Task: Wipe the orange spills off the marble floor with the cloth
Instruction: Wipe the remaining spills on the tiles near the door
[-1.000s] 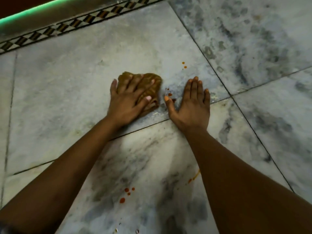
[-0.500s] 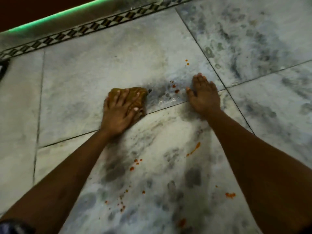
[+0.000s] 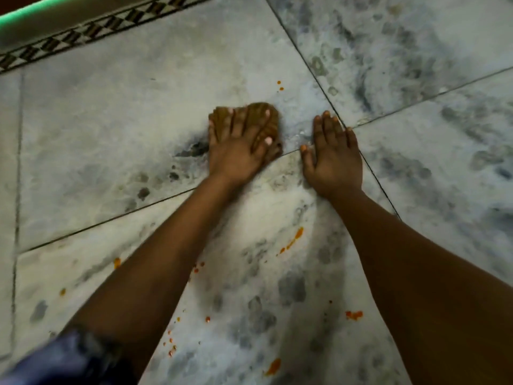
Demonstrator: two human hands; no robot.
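Most of the orange spills are not yet wiped, judging by how many marks show on the marble floor [image 3: 116,129]. A brown cloth [image 3: 251,118] lies bunched on the far tile, just above the joint between tiles, and the left hand [image 3: 238,145] presses down on it with fingers spread flat over the top, not curled round it. The right hand [image 3: 334,157] rests flat on the floor just beside the cloth, fingers straight, holding nothing and seemingly bracing the body. Two small drops [image 3: 279,86] sit just beyond the cloth. On the near tile an orange streak [image 3: 293,240] lies between the forearms, a blot [image 3: 354,314] lies by the right forearm, a larger smear [image 3: 273,366] lies near the bottom edge, and specks lie scattered around the left arm.
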